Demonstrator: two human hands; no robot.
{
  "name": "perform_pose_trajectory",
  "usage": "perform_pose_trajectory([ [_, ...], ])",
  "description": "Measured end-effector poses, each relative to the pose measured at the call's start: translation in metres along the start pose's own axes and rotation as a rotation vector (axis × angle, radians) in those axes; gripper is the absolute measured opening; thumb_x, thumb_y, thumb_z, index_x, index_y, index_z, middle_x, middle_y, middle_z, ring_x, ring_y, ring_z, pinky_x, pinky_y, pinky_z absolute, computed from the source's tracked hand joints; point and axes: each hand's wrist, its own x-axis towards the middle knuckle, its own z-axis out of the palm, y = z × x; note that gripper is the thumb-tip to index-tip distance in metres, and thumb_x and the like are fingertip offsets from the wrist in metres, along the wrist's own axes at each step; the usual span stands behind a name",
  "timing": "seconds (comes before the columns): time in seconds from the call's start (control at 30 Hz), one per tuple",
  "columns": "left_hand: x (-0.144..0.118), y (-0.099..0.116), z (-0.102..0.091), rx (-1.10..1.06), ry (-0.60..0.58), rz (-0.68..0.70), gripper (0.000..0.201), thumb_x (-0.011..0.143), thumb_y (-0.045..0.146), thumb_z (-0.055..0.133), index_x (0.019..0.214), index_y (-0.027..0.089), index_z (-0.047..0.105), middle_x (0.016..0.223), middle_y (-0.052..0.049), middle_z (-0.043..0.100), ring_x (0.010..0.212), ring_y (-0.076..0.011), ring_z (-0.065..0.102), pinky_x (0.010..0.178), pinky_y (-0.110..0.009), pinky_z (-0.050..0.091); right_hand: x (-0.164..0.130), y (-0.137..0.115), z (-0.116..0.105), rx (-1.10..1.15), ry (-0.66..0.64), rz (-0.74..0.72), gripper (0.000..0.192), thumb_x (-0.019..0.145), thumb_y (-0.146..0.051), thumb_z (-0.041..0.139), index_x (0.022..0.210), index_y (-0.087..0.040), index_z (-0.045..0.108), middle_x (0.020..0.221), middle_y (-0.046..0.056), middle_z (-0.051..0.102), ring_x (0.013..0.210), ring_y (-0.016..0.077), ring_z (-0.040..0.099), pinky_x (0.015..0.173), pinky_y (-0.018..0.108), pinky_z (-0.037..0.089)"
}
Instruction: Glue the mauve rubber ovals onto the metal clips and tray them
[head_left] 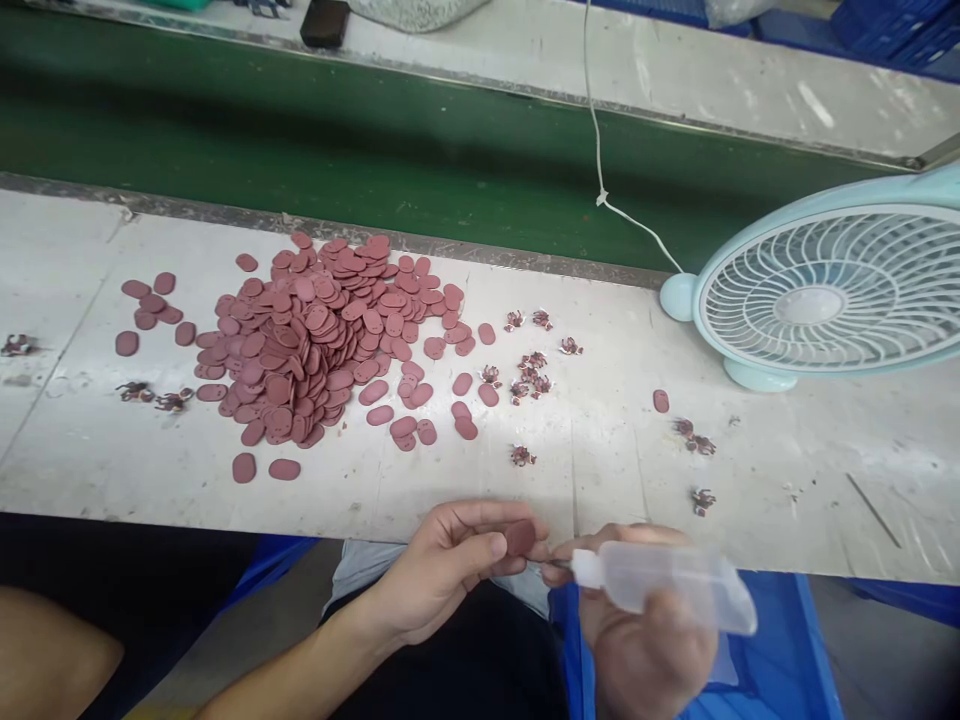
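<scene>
My left hand [454, 570] pinches a reddish-brown oval disc [520, 538] between thumb and fingers, just past the table's front edge. A translucent squeeze bottle [664, 580] lies tilted in my right hand [649, 640], its white cap and thin dark nozzle pointing left toward the disc. The nozzle's tip is close to the disc's lower edge; whether they touch I cannot tell. My right hand is partly blurred, and the bottle covers some of its fingers. Beyond my hands, a large heap of similar oval discs [300, 340] rests on the white table [442, 480].
Several tiny brown-and-white figures [532, 375] lie right of the heap, with more [701, 443] further right. A pale blue fan [810, 300] stands at the right, its white cord [598, 150] crossing a green belt [450, 150]. Below my right hand is a blue bin [795, 640].
</scene>
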Motion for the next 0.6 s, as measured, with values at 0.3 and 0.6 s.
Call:
perform_pose_trajectory([
  [0.3, -0.001, 0.005, -0.003, -0.031, -0.022, 0.045, 0.025, 0.09, 0.022, 0.07, 0.115, 0.018, 0.076, 0.118, -0.012, 0.077, 0.104, -0.0204, 0.074, 0.09, -0.025, 0.055, 0.085, 0.026, -0.036, 1.149, -0.261, 0.509, 0.027, 0.093, -0.027, 0.063, 0.116, -0.017, 0.055, 0.077, -0.003, 0.063, 0.067, 0.0059, 0.066, 0.051, 0.008, 0.054],
  [0.6, -0.007, 0.008, -0.02, -0.033, 0.098, 0.075, 0.027, 0.091, 0.021, 0.069, 0.116, 0.016, 0.075, 0.122, -0.014, 0.075, 0.105, -0.0204, 0.073, 0.086, -0.024, 0.057, 0.058, 0.026, -0.014, 0.207, -0.104, 0.127, 0.025, 0.091, -0.044, 0.067, 0.099, -0.02, 0.068, 0.063, -0.006, 0.053, 0.044, 0.008, 0.047, 0.032, 0.017, 0.035],
])
